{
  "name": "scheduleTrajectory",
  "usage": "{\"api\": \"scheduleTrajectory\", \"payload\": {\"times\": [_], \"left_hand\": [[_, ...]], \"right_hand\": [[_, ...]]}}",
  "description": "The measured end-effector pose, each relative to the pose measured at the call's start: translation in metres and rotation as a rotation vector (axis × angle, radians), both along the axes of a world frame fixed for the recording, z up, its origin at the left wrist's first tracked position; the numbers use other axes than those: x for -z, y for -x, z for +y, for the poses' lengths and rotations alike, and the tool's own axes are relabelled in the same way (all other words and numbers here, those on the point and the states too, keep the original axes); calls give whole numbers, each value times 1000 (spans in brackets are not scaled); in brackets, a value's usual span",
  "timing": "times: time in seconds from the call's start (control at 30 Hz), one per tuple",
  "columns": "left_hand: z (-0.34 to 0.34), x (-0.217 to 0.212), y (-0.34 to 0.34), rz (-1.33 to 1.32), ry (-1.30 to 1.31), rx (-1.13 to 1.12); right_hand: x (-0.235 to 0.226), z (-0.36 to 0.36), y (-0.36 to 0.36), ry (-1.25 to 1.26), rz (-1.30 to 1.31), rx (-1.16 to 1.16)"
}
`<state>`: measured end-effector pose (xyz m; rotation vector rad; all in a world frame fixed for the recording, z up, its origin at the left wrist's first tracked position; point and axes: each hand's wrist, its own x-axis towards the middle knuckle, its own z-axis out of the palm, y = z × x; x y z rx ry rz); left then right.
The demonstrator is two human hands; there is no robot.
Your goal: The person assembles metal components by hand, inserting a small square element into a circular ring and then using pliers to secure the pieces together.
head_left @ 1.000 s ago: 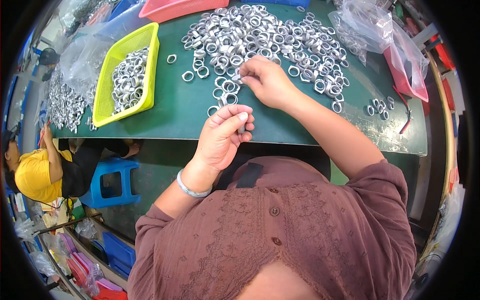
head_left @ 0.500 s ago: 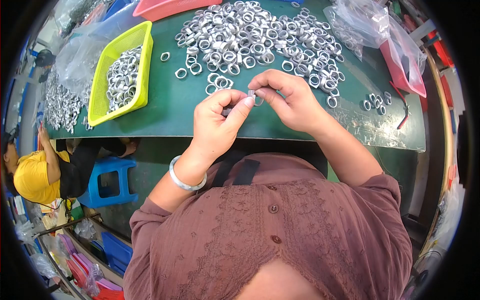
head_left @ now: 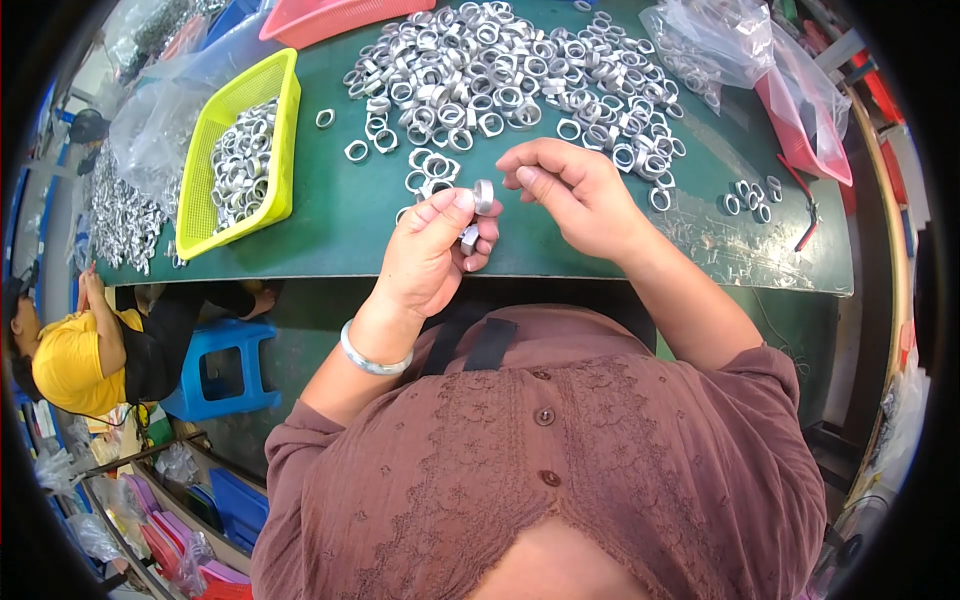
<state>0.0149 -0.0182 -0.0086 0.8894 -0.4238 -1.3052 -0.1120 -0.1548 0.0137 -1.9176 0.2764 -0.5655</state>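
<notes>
A narrow gap lies between my left hand [head_left: 432, 245] and my right hand [head_left: 580, 200], tightened by a ring [head_left: 483, 197] jutting from the left. Ahead, a wide heap [head_left: 460, 75] blocks any low pass over the table [head_left: 335, 215]; a small cluster [head_left: 433, 168] sits just beyond my left hand. Leftward, bare tabletop runs to the yellow basket's raised wall [head_left: 286, 140]. Rightward, past the heap, an open stretch leads to a few rings [head_left: 751, 195], then the pink basket [head_left: 800, 140].
</notes>
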Motion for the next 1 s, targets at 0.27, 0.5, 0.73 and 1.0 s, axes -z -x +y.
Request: {"api": "scheduleTrajectory", "payload": {"times": [0.27,0.5,0.73,1.0], "left_hand": [[5,8,-6,114,32,34],[15,10,-11,154,69,22],[26,3,-15,210,76,-11],[28,14,-16,175,80,-31]], "right_hand": [[3,0,-6,-10,93,32],[15,-1,-23,135,155,18],[25,-2,-45,472,175,14],[25,-2,-59,608,276,44]]}}
